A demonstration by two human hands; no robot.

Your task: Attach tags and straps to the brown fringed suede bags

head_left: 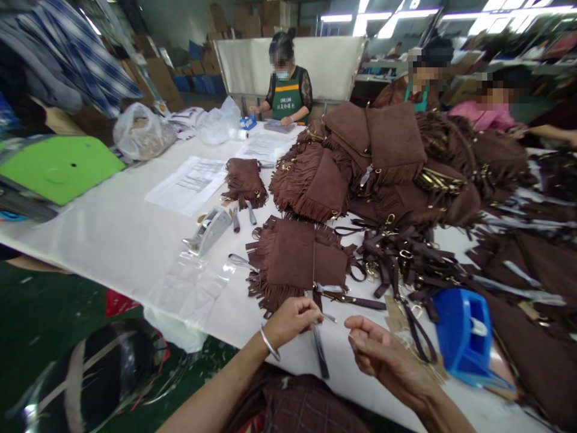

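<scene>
My left hand, with a silvery bangle at the wrist, is closed in a pinch at the near edge of a brown fringed bag. From its fingers a narrow dark strap, partly shiny as if wrapped in plastic, hangs toward me. My right hand hovers to the right of it, fingers loosely bent and apart, with nothing visible in them. A thin wrist strap with metal fittings lies just beyond both hands. The bag lies flat, its zipper running across the middle.
A heap of brown fringed bags rises behind. Tangled straps and a blue tape dispenser lie right. A grey tape dispenser, a small fringed pouch and printed sheets are left. A person in a green apron works opposite.
</scene>
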